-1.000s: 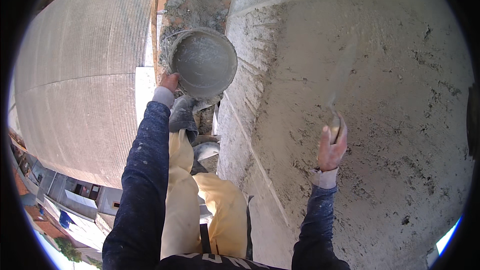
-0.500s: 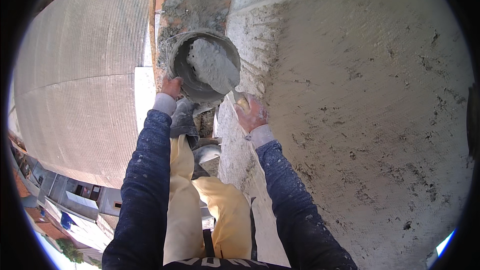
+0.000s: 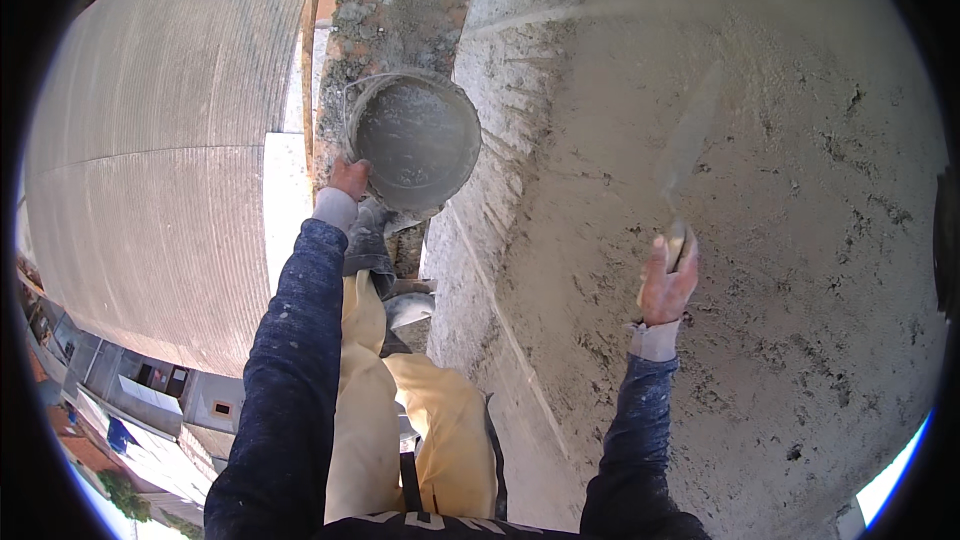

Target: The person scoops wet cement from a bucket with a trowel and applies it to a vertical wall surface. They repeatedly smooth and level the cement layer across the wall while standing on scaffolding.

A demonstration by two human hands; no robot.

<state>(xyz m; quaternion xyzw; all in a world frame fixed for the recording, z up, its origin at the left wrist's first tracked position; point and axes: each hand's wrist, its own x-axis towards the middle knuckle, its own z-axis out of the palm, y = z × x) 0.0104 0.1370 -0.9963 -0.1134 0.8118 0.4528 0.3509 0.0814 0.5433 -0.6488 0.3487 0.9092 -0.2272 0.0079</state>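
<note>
My left hand (image 3: 349,178) grips the near left rim of a round, mortar-crusted bucket (image 3: 425,204). Wet grey mortar (image 3: 412,130) covers the inside of the bucket. Over at the right, my right hand (image 3: 668,285) is wrapped round the handle of a trowel (image 3: 690,140). The trowel's long, pointed blade is smeared grey and lies at or very close to the rough plastered wall (image 3: 800,360); its outline blends into the surface. Whether mortar sits under the blade, I cannot tell.
Below the bucket are my mortar-stained boots (image 3: 368,240) and cream trousers (image 3: 360,420). A mortar-spattered ledge (image 3: 400,0) runs away beyond the bucket. Along the left spreads a corrugated roof (image 3: 160,160), beside a wooden pole (image 3: 311,60). Buildings (image 3: 150,380) stand far below at the lower left.
My right hand has swung the trowel out of the bucket, rightward to the wall. The heaped mortar seen on the blade no longer shows there. My left hand keeps its grip on the bucket.
</note>
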